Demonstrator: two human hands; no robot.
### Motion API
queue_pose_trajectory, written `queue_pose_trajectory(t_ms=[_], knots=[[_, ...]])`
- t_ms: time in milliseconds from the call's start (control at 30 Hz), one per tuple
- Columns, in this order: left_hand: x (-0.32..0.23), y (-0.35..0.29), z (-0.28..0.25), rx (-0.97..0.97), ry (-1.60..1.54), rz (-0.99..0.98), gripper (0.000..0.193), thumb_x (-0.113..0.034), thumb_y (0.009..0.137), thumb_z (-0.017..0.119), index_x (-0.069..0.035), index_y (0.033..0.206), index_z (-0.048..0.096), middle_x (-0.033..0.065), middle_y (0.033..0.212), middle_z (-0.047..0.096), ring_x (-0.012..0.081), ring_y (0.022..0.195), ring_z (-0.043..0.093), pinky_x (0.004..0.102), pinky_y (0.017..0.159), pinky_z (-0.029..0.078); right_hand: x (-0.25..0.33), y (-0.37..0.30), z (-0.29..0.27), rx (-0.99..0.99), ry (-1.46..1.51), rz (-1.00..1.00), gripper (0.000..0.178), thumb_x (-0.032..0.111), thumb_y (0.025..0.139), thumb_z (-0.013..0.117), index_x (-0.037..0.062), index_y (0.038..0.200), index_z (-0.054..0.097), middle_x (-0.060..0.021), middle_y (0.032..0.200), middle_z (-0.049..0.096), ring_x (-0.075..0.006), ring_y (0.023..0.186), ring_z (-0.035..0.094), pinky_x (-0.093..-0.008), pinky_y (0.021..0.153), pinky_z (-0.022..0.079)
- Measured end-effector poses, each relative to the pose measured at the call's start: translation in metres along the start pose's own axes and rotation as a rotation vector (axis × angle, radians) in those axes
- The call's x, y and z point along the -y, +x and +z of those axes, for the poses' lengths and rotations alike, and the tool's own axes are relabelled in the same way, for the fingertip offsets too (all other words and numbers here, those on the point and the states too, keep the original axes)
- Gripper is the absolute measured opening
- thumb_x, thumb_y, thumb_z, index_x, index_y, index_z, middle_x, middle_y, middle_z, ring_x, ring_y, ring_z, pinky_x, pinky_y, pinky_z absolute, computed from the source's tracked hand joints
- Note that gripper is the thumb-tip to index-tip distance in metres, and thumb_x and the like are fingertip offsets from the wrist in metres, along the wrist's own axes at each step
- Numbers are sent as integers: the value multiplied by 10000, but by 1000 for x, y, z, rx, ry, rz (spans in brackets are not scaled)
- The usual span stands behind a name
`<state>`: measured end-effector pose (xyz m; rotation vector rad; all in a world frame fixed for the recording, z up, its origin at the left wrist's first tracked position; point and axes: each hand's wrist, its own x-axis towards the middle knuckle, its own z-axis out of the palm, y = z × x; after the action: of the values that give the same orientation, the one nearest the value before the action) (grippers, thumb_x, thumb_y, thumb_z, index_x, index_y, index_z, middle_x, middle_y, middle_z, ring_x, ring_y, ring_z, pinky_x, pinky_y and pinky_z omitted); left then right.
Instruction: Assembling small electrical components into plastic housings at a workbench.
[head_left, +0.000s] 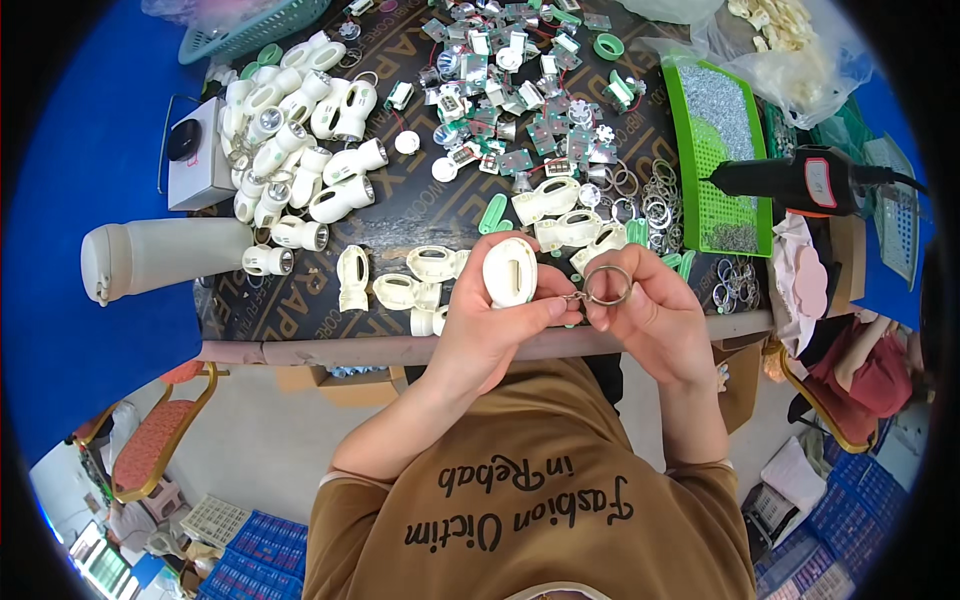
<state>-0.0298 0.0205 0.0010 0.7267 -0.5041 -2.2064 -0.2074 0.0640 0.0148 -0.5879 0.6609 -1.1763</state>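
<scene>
My left hand [480,325] is closed round a cream-white plastic flashlight casing [511,268], its oval face with a slot turned up. My right hand [652,315] pinches a metal key ring [608,286], whose short chain runs to my left fingertips by the casing. Both hands are at the table's near edge. Just beyond them lie open cream casing halves [567,229] and green plastic strips [493,213]. More casing halves [408,292] rest left of my left hand.
Assembled white flashlights [300,150] are heaped at the left, beside a white bottle [165,260]. Circuit parts [510,90] cover the far middle. Loose key rings [660,205] lie near a green tray [690,150] of small metal pieces. A black power screwdriver [800,183] juts in over the tray.
</scene>
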Motion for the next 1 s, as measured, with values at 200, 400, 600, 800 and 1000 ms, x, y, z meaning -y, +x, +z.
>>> queue_pose_trajectory(t_ms=[200, 400, 600, 800, 1000], knots=[[-3, -1, -3, -37, 122, 82, 456, 91, 746, 616, -55, 1105, 375, 99, 849, 602, 157, 754, 603, 305, 685, 533, -5, -5, -1, -46, 84, 24, 158, 153, 919, 488, 39, 1018, 441, -79, 1003, 514, -135, 835, 501, -267, 769, 409], [-22, -11, 8, -49, 538, 256, 432, 80, 742, 629, -55, 1080, 396, 57, 808, 584, 105, 728, 574, 233, 645, 485, -15, -2, 7, -270, -1265, -442, 414, 33, 749, 621, 26, 1123, 443, -139, 1144, 502, -236, 1065, 481, -347, 887, 396], [-33, -13, 15, -25, 722, 321, 430, 70, 741, 638, -47, 1079, 400, 45, 807, 580, 89, 749, 564, 222, 662, 466, -38, 13, 19, -86, -537, -193, 467, 29, 727, 675, 13, 1132, 443, -100, 1095, 541, -180, 955, 541, -294, 824, 429], [-34, -12, 9, -70, 629, 272, 438, 78, 735, 638, -47, 1079, 397, 52, 808, 580, 88, 741, 555, 220, 655, 458, -27, 16, 27, -157, -858, -274, 122, 13, 748, 644, 11, 829, 553, -83, 773, 583, -189, 686, 576, -286, 613, 455], [-29, -12, 2, -49, 544, 242, 460, 82, 726, 647, -53, 1085, 391, 58, 807, 583, 88, 731, 549, 214, 648, 452, -22, 21, 28, -105, -1316, -623, 152, 3, 654, 641, 19, 779, 555, -89, 685, 518, -244, 571, 514, -335, 516, 412]])
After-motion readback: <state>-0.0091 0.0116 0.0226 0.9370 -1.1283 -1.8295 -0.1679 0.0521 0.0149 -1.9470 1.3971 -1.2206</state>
